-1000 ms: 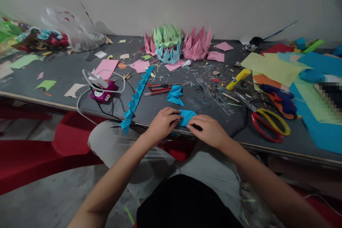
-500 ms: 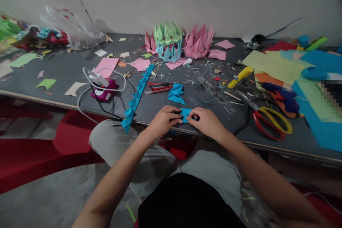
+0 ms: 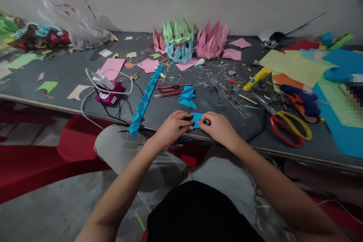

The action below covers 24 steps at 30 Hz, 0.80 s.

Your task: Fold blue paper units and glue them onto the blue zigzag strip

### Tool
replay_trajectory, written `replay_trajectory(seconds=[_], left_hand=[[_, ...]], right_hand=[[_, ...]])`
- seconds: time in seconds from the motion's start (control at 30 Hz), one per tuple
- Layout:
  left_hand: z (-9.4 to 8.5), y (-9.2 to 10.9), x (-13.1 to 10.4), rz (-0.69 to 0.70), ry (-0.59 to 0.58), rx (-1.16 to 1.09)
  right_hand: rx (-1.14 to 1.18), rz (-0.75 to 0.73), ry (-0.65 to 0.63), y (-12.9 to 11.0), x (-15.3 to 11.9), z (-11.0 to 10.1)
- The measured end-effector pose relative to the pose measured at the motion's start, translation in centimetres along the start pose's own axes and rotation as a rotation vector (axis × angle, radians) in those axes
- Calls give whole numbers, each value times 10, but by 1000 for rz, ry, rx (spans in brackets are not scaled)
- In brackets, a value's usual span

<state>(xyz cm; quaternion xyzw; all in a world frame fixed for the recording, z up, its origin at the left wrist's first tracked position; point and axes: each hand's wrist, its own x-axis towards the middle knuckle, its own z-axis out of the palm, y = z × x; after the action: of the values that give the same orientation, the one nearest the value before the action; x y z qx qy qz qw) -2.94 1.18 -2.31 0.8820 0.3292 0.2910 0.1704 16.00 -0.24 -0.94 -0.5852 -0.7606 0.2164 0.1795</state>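
Near the table's front edge, a small piece of blue paper (image 3: pixel 196 120) lies flat between my hands. My left hand (image 3: pixel 178 124) is closed on its left side, fingers pressed along the paper. On its right side my right hand (image 3: pixel 213 121) pinches the paper with thumb and forefinger. Just beyond the paper rest a few folded blue paper pieces (image 3: pixel 187 97). To the left, a long strip of linked blue folded pieces (image 3: pixel 145 102) slants down to the table's edge. Fingers hide both ends of the blue paper.
Red cutters (image 3: pixel 172 89) and a clear ruler (image 3: pixel 231 97) lie beyond my hands. Scissors (image 3: pixel 289 126), a yellow tube (image 3: pixel 257 78), a blue glue gun (image 3: pixel 302 101) and coloured sheets sit right. A purple power adapter (image 3: pixel 109 92) with cables is left. Folded paper crowns (image 3: pixel 211 43) stand by the wall.
The camera view has shifted slightly. Both hands stay on the blue paper in nearly the same pose, and the other things on the table keep their places.
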Motion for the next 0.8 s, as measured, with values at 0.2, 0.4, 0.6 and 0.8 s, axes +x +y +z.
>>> replay_trajectory(seconds=[0.2, 0.4, 0.6, 0.8], left_hand=[[0, 9, -12, 35, 14, 48], [-3, 19, -27, 55, 20, 95], [-3, 22, -19, 54, -3, 178], [1, 24, -21, 109, -87, 293]], right_hand=[[0, -2, 3, -1, 0, 0], [12, 1, 4, -1, 0, -1], [11, -13, 25, 0, -2, 1], [62, -33, 25, 2, 0, -2]])
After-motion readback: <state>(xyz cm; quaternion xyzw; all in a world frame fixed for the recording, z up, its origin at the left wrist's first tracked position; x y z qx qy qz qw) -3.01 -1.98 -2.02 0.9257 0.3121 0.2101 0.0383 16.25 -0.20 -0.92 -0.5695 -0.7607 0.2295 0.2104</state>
